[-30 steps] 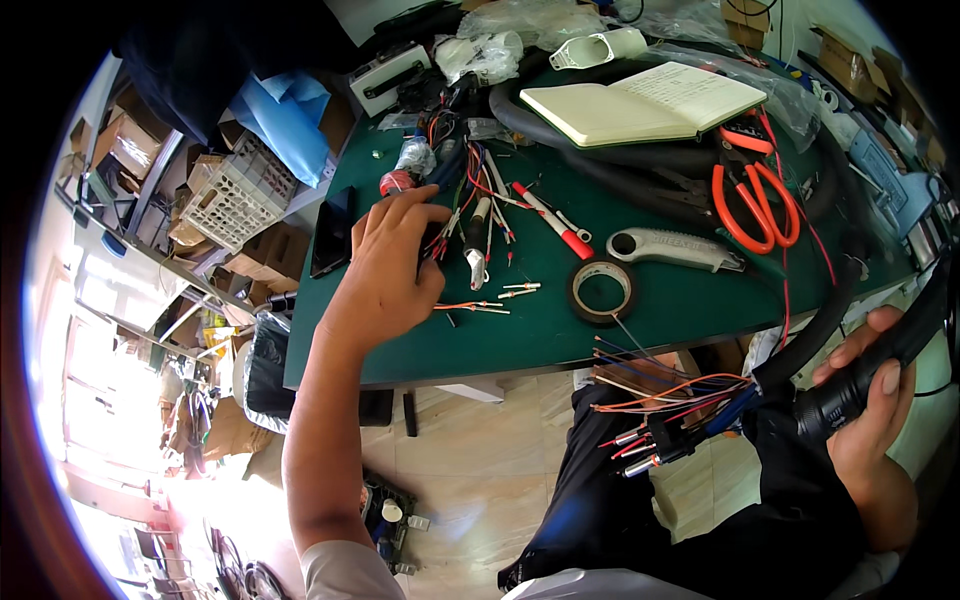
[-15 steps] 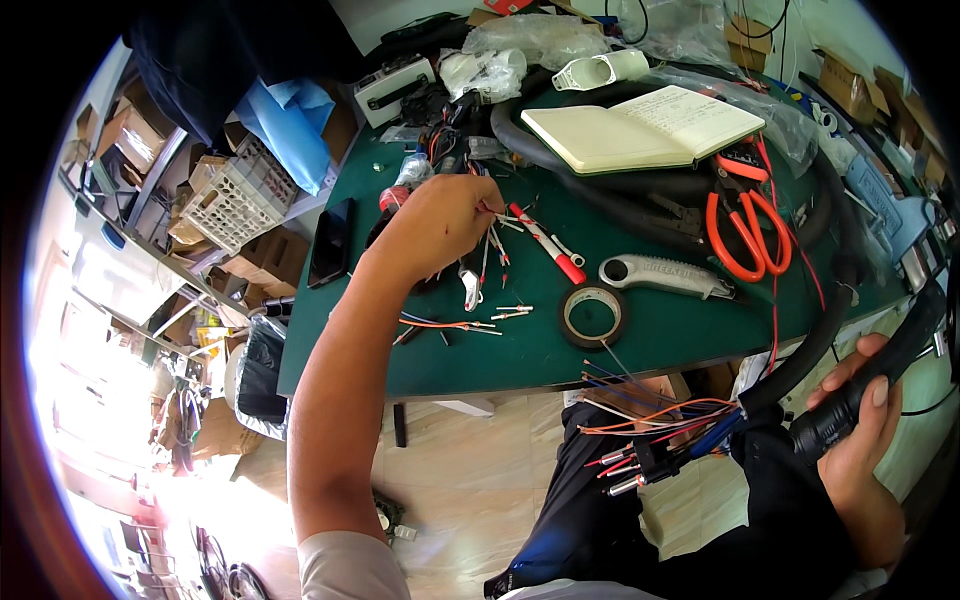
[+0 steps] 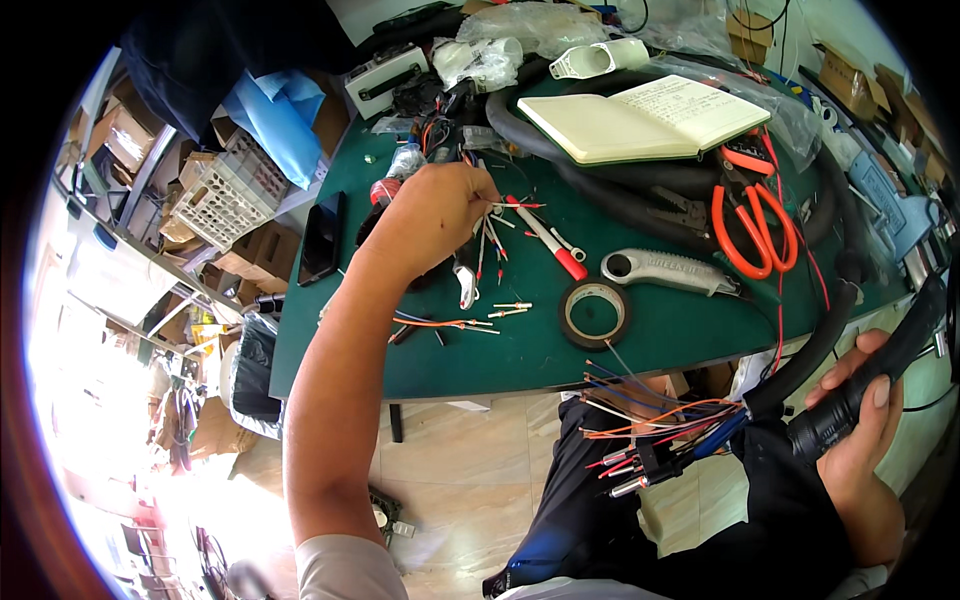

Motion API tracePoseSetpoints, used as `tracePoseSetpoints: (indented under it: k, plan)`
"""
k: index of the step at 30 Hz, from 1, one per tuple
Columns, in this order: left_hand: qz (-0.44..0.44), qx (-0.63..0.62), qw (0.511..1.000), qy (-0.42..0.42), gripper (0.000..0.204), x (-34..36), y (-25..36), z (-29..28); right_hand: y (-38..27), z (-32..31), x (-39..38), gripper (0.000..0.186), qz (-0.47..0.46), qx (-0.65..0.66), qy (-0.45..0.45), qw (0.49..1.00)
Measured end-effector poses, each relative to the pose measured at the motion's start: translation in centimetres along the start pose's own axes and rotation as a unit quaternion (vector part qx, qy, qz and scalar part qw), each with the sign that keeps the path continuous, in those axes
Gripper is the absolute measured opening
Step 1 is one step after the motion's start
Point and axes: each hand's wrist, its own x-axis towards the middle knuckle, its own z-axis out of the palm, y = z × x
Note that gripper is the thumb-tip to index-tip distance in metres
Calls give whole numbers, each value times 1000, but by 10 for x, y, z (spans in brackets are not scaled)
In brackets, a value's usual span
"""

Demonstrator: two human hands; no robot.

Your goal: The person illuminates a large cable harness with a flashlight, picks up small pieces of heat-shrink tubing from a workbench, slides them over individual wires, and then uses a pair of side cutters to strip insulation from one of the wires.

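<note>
The left hand [image 3: 435, 220] has shifted toward two o'clock, now pinching a thin wire [image 3: 525, 205]; the right hand [image 3: 860, 435] grips a black cable [image 3: 908, 335].

Seeing a green-topped desk [image 3: 510, 352] over pale, marble-look floor tiles [image 3: 465, 460]. Getting seriously blown-out light [image 3: 100, 400] on the left, plus looking at shelving [image 3: 155, 168] crammed with cardboard boxes [image 3: 263, 250] and a white plastic crate [image 3: 222, 198]. Also spotting a pale wall [image 3: 850, 32], upper right.

Downward fisheye view, head height
</note>
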Motion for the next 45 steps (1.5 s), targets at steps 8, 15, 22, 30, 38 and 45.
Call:
tracePoseSetpoints:
  k: [8, 15, 22, 30, 38, 45]
  plan:
    - [-14, -5, 1000, -18, 14, -1, 7, -5, -4, 5, -1, 53, 2, -2, -16, 1000]
    - [-12, 27, 999, -17, 15, -2, 13, -6, -4, 0, -3, 53, 0, 2, -14, 1000]
    - [16, 28, 999, 4, 16, -1, 13, -4, -6, -7, -3, 52, -17, -2, -15, 1000]
    - [24, 39, 999, -1, 16, -4, 12, -4, -5, -10, -6, 54, -17, -13, -19, 1000]
    - [27, 26, 999, -9, 17, -3, 7, -3, -5, -7, -7, 55, -11, -9, -21, 1000]
    - [39, 57, 996, 59, 23, -12, 36, -4, -5, -10, -4, 58, 7, -3, 1, 1000]
